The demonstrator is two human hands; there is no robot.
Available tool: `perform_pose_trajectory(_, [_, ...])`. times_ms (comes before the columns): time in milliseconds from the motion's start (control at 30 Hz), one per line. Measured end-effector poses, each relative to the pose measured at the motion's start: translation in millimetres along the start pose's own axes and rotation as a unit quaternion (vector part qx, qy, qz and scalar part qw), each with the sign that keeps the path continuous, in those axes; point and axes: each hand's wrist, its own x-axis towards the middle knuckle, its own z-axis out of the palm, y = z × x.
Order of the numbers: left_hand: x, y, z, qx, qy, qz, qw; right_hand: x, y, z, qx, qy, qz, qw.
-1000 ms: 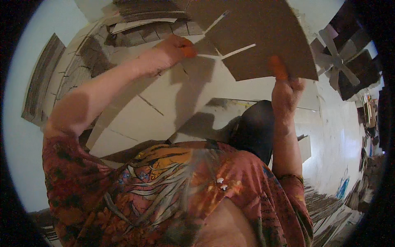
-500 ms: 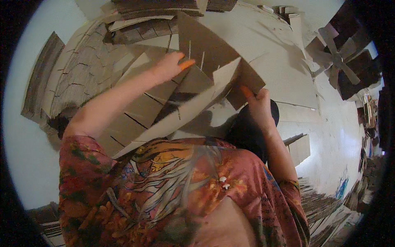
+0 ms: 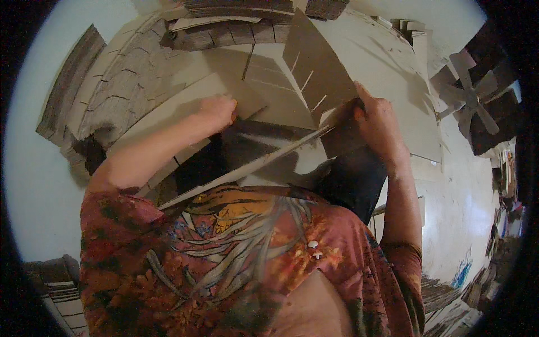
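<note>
Left hand [image 3: 216,112]: my fingers are curled shut on the near edge of a pale cardboard sheet [image 3: 168,115], thumb side toward me; the forearm runs up from the lower left.
Right hand [image 3: 379,121]: closed on the right end of the folded cardboard panel [image 3: 314,67], fingers wrapped over its edge where it meets the long strip.
Slotted panel: brown face turned toward me, tilted, with several short pale slits cut in from one edge; it stands above and between my two hands, nearer the right one.
Long strip [image 3: 247,168]: a thin cardboard edge seen side-on; its long axis runs diagonally from low on my left, just above my patterned shirt [image 3: 241,253], up to my right hand.
Key relation: the strip's high end is in my right grip and its low end hangs free near my chest; my left hand sits above its middle and, as far as I can tell, does not touch it.
Pointing: I judge that the slits point down and to the left, toward the strip.
Location: the whole piece is held in the air in front of my chest, over the white worktop [image 3: 387,62].
Surroundings: stacked cardboard sheets [image 3: 129,73] lie beyond my left hand; dark cross-shaped cardboard pieces [image 3: 477,106] sit well apart on the right.
</note>
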Motion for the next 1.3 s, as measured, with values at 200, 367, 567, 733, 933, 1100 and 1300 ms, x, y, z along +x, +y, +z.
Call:
perform_pose_trajectory(200, [12, -42, -48, -0.139, -0.032, -0.083, 0.986, -16, 23, 15, 0.113, 0.144, -0.162, 0.970])
perform_pose_trajectory(367, [53, -95, -97, -0.207, 0.082, 0.016, 0.975, -24, 15, 1, 0.156, 0.240, -0.286, 0.915])
perform_pose_trajectory(567, [96, -86, -99, 0.011, 0.147, 0.228, 0.962, -16, -8, -4, 0.152, 0.297, -0.337, 0.881])
perform_pose_trajectory(733, [76, -42, -113, -0.461, -0.020, 0.124, 0.878, -24, -18, -9, 0.171, 0.344, -0.335, 0.860])
perform_pose_trajectory(933, [51, 32, -141, -0.582, -0.005, 0.046, 0.812, -22, -9, 0, 0.196, 0.272, -0.288, 0.897])
perform_pose_trajectory(1100, [58, 52, -157, -0.506, -0.088, 0.151, 0.845, -19, -16, 3, 0.219, 0.115, -0.165, 0.955])
perform_pose_trajectory(1300, [55, -34, -150, -0.387, 0.050, 0.105, 0.915, -10, -2, -12, 0.243, 0.115, -0.121, 0.956])
